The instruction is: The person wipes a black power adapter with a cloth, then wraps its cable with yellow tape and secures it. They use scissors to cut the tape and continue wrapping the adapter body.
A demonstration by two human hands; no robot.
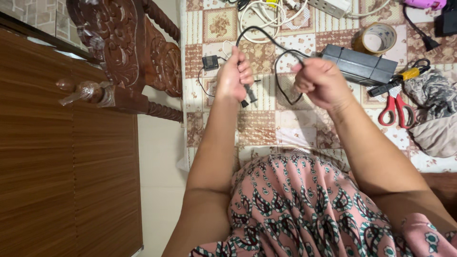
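Note:
My left hand point(234, 76) is closed around a thin black cable point(257, 32), with the cable's plug end sticking out below the fist. My right hand point(321, 82) is closed on the same cable further along, where it loops down between the two hands. The cable runs toward a black rectangular power adapter point(362, 64) lying just right of my right hand on a patterned cloth point(259, 128).
Red-handled scissors point(397, 110), a roll of brown tape point(376, 38), a small black plug box point(210, 62), white cords point(266, 14), a white power strip point(331, 5) and crumpled fabric point(435, 114) lie around. A carved wooden chair point(133, 52) and wooden cabinet point(62, 166) stand left.

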